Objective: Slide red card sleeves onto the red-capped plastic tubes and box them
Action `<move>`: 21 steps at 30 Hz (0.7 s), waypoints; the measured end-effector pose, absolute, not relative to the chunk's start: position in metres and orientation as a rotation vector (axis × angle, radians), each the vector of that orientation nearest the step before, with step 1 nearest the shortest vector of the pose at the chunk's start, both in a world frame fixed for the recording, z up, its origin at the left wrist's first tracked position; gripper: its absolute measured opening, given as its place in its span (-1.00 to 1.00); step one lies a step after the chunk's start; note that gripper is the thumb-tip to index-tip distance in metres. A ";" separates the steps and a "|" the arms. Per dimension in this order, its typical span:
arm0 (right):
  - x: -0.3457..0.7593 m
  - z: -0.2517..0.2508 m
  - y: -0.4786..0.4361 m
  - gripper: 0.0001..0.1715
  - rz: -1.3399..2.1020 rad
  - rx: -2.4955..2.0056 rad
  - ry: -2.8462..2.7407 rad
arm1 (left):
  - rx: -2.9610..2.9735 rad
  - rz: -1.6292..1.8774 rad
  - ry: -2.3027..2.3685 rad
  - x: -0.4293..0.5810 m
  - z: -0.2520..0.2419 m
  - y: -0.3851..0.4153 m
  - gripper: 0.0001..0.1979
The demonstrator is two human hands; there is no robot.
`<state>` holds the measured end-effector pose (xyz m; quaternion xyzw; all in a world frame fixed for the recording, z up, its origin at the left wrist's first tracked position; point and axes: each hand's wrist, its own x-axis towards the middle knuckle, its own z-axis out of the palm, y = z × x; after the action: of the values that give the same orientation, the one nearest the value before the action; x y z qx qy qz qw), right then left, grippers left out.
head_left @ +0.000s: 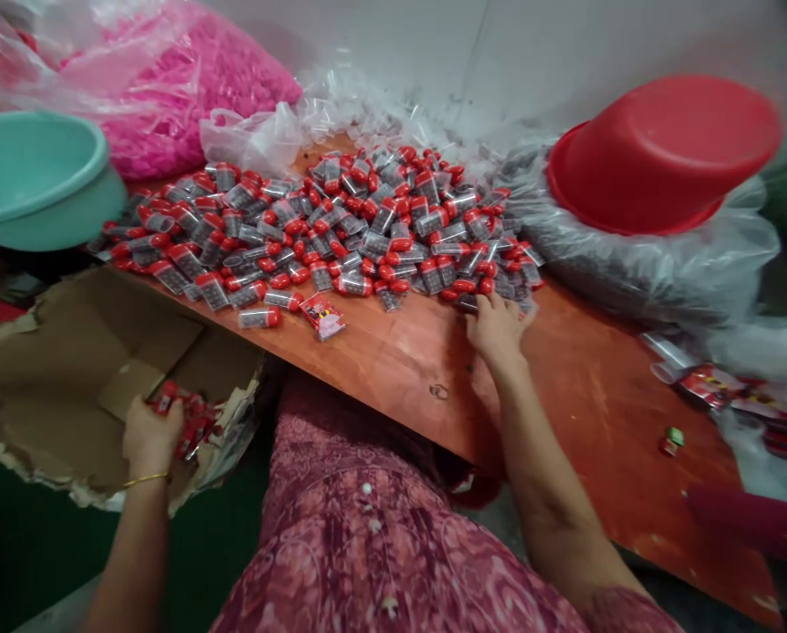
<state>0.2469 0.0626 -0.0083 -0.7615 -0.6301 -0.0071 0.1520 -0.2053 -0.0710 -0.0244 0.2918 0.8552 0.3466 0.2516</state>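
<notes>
Over the cardboard box (56,352) at the left, my left hand (152,435) is closed on a small red-capped plastic tube (167,397). More red and clear pieces (201,422) lie in the box beside its fingers. My right hand (499,334) reaches to the front right edge of a heap of clear tubes with red caps (367,220). Its fingers are curled down on a red-capped tube (467,301), which they partly hide. A red printed packet (324,316) lies on the table just in front of the heap.
The reddish wooden table (393,352) carries the heap. Behind it are a bag of pink pieces (188,79) and loose clear tubes (367,105). A green basin (37,176) stands left. A red bucket (663,149) rests upside down on a plastic bag (597,264); printed packets (713,384) lie right.
</notes>
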 end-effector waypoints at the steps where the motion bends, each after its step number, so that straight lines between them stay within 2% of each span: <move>1: 0.249 -0.017 0.062 -0.68 -0.054 -2.162 -1.898 | 0.869 0.937 2.465 -0.202 -0.024 -0.071 -0.70; 3: 0.245 -0.034 0.055 -0.63 -0.058 -2.026 -2.072 | 1.155 0.984 2.503 -0.177 -0.022 -0.061 -0.72; 5: 0.237 -0.047 0.045 -0.59 -0.011 -1.849 -2.179 | 1.550 1.043 2.232 -0.139 -0.018 -0.040 -0.71; 9: 0.233 -0.059 0.034 -0.63 0.001 -1.643 -2.122 | 2.016 0.837 1.993 -0.074 -0.015 0.011 -0.60; 11: 0.237 -0.057 0.034 -0.65 -0.118 -1.699 -2.015 | 2.148 0.636 1.976 -0.058 -0.016 0.030 -0.54; 14: 0.238 -0.050 0.036 -0.53 -0.197 -1.894 -1.992 | 2.271 0.458 1.938 -0.051 -0.022 0.040 -0.55; 21: 0.198 -0.033 0.010 -0.48 -0.140 -2.092 -2.072 | 2.296 0.515 1.954 -0.055 -0.025 0.030 -0.67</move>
<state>0.1978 0.0100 -0.0334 -0.7063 -0.6996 -0.0472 0.0969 -0.0546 0.0299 -0.0247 0.7500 0.6383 0.1683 0.0412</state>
